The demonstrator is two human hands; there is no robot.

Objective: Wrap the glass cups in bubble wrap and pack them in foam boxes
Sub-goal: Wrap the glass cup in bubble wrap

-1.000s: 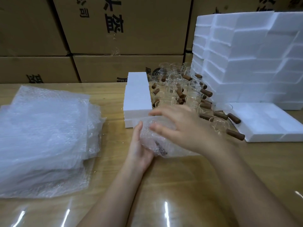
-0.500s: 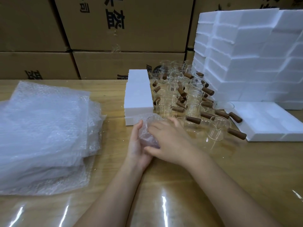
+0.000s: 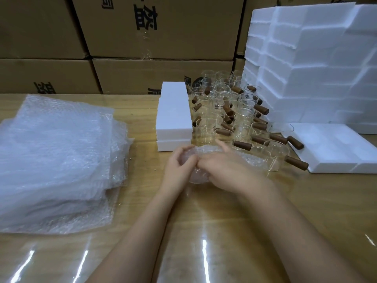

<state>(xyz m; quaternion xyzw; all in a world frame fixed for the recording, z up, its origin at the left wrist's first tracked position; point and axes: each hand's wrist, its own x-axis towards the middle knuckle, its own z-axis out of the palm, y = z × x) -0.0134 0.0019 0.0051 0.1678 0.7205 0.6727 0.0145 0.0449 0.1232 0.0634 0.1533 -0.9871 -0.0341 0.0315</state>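
- Where the wooden table reaches its left side, a stack of bubble wrap sheets lies flat, loose edges overhanging.
- Left hand: fingers curled round the left end of the bubble-wrap bundle, grasping it.
- Bubble-wrap bundle: held between both hands, low over the table, just in front of the narrow foam box; contents hidden by the wrap.
- Right hand: fingers bent over the bundle's top, gripping the wrap, thumb raised.
- Glass cups, brown handles, unwrapped: upright, clustered between the narrow foam box and the foam stack.
- Flat foam slab: far right, beside the nearest cups.
- Cardboard cartons: stacked behind.
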